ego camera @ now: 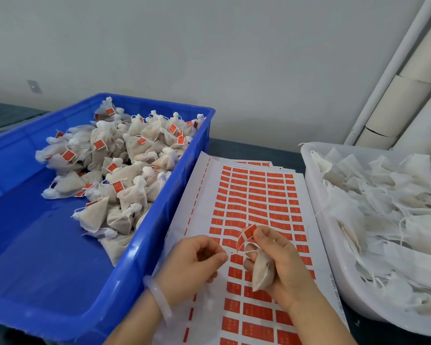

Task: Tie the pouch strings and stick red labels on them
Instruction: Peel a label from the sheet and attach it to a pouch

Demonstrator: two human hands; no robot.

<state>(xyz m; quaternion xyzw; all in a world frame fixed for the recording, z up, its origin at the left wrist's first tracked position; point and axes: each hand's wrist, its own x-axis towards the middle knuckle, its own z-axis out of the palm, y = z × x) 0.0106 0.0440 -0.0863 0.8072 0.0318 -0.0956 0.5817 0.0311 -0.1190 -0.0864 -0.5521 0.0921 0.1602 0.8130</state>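
You can read no text. The red labels (257, 312) on the sheet (210, 188) at centre bear marks too small; print along its lower-right edge blurs.

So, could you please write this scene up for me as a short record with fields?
left hand: pinches the string
right hand: holds the pouch, with a red label at its thumb
sheet: rows of red labels, lying between the two containers
bin: blue, on the left, holds labelled pouches
tub: white, on the right, holds unlabelled pouches
stage: label peeled, seemingly not yet stuck on
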